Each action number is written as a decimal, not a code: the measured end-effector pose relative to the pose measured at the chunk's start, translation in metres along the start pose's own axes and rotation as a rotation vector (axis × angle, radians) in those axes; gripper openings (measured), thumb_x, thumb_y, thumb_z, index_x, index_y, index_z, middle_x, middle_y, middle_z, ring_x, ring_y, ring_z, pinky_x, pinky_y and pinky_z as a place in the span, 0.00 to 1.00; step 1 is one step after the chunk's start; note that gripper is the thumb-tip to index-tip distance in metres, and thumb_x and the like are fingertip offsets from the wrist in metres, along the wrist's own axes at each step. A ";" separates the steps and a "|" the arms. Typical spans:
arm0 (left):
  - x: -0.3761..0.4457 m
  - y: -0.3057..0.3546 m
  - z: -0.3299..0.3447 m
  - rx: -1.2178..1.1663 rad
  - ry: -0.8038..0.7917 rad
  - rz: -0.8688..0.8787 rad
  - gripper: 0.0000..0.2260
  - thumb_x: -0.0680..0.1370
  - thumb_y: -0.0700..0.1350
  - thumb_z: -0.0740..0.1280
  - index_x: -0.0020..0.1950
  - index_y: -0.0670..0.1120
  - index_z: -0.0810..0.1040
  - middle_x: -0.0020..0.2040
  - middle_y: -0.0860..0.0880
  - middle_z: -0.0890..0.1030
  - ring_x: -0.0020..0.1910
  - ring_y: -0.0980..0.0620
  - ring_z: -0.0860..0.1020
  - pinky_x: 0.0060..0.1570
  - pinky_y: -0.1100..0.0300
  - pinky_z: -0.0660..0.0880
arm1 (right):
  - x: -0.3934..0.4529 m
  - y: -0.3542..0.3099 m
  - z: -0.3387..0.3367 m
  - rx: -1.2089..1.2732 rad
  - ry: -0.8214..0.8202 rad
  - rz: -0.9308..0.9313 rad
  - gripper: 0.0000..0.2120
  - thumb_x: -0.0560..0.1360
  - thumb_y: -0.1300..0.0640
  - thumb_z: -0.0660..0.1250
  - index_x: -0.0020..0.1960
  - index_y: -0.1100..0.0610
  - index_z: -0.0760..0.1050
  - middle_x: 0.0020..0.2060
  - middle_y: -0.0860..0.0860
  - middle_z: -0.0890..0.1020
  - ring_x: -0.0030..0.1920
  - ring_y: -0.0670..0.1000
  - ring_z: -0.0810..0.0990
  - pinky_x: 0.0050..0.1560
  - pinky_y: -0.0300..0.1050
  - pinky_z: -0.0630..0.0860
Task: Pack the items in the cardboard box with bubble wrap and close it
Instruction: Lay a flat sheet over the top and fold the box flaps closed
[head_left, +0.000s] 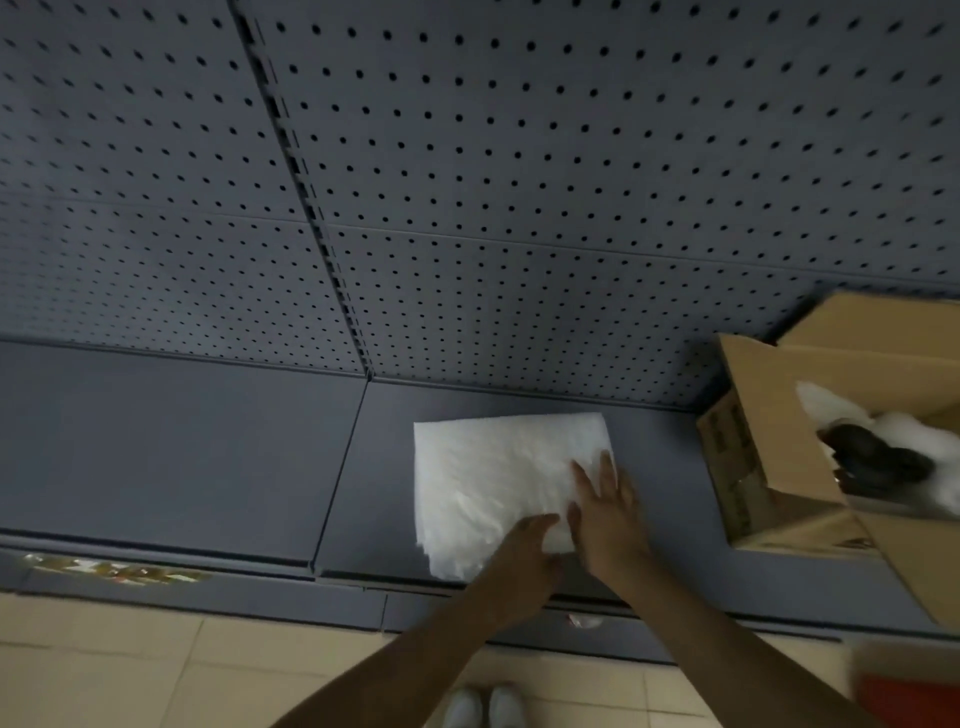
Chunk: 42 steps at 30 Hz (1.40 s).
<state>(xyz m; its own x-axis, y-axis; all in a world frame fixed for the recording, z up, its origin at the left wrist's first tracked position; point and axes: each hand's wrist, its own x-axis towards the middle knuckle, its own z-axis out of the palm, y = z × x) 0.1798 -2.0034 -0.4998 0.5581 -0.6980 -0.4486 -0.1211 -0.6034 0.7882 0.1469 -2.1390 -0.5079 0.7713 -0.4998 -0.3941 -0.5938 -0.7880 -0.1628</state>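
Observation:
A white stack of bubble wrap sheets (488, 478) lies flat on the grey shelf (182, 447). My left hand (524, 545) pinches the stack's near right corner. My right hand (605, 512) lies flat on the wrap's right side, fingers spread. An open cardboard box (763, 415) stands at the right on the shelf, flaps up. Inside it a dark item (867, 457) rests among white wrap (831, 402); the box's right part is cut off by the frame.
A grey pegboard wall (467, 182) rises behind the shelf. Beige floor tiles (156, 675) and white shoes (483, 706) show below. A red and brown object (909, 686) sits blurred at the bottom right corner.

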 end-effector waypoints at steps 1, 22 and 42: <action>0.002 0.002 -0.005 0.060 0.058 0.040 0.20 0.79 0.40 0.60 0.72 0.46 0.66 0.69 0.47 0.69 0.65 0.49 0.71 0.66 0.58 0.68 | 0.000 0.005 0.001 0.002 0.001 -0.031 0.27 0.83 0.49 0.49 0.78 0.47 0.42 0.77 0.54 0.37 0.77 0.59 0.39 0.76 0.53 0.44; 0.051 -0.104 -0.060 0.843 0.224 0.072 0.28 0.79 0.64 0.37 0.77 0.54 0.37 0.79 0.44 0.45 0.76 0.38 0.45 0.73 0.40 0.45 | 0.030 0.022 0.054 -0.030 0.066 -0.299 0.37 0.71 0.32 0.25 0.77 0.45 0.36 0.75 0.52 0.32 0.73 0.51 0.27 0.72 0.57 0.32; 0.035 -0.065 -0.093 -0.037 0.481 -0.203 0.26 0.75 0.38 0.69 0.71 0.46 0.65 0.72 0.43 0.60 0.69 0.42 0.66 0.70 0.51 0.64 | 0.027 0.032 0.012 0.726 0.181 0.296 0.19 0.76 0.58 0.66 0.67 0.55 0.70 0.61 0.56 0.76 0.58 0.58 0.76 0.56 0.49 0.75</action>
<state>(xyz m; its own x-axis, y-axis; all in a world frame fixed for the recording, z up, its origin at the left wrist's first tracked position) 0.2839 -1.9521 -0.5275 0.8824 -0.3067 -0.3569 0.0535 -0.6881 0.7236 0.1465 -2.1733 -0.5345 0.5468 -0.7510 -0.3703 -0.7321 -0.2143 -0.6466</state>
